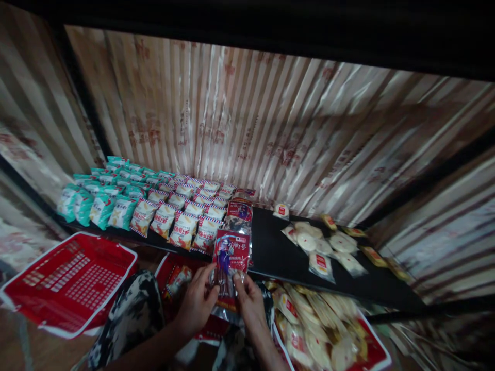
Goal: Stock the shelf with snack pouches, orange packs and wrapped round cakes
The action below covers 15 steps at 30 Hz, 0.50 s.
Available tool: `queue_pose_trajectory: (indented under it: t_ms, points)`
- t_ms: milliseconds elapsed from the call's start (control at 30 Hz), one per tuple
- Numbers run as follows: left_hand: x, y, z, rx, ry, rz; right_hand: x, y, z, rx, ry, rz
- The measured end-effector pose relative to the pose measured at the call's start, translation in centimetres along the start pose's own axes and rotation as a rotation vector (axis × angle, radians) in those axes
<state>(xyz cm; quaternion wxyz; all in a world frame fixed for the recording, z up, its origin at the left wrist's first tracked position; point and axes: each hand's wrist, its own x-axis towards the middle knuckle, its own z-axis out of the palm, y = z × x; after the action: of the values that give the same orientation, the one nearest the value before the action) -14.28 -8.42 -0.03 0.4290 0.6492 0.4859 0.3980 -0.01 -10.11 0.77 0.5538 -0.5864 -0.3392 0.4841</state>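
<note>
Both my hands hold a stack of clear snack packets with red and purple labels (229, 260) at the front edge of a dark shelf (278, 252). My left hand (196, 304) grips the stack's left side, fingers curled. My right hand (250, 301) grips its right side. More packets of the same kind (238, 211) lie in a row on the shelf behind the stack. Left of them stand rows of red-and-white snack bags (185, 216) and green snack bags (98, 198).
Round pale cakes in clear wrappers (325, 245) lie scattered on the shelf's right part. A red basket (67, 281) sits at the lower left, another red basket (176, 273) sits under my hands, and a third (371, 350) full of wrapped cakes at the lower right. Corrugated striped panels form the walls.
</note>
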Motion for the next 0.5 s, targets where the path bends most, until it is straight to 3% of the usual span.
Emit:
queue_pose_trajectory:
  t_ms: [133, 300, 400, 500]
  points:
    - [0.5, 1.0, 1.0, -0.120, 0.024, -0.038, 0.4, -0.2, -0.9, 0.087, 0.010, 0.033]
    - [0.7, 4.0, 0.9, -0.051, 0.117, 0.028, 0.8, -1.2, -1.1, 0.100, -0.003, 0.011]
    - [0.7, 5.8, 0.8, 0.045, 0.179, 0.171, 1.4, -2.3, -0.8, 0.098, 0.022, -0.059]
    - [0.7, 6.9, 0.7, 0.233, 0.260, 0.438, 1.8, -3.2, -0.8, 0.019, 0.156, -0.135]
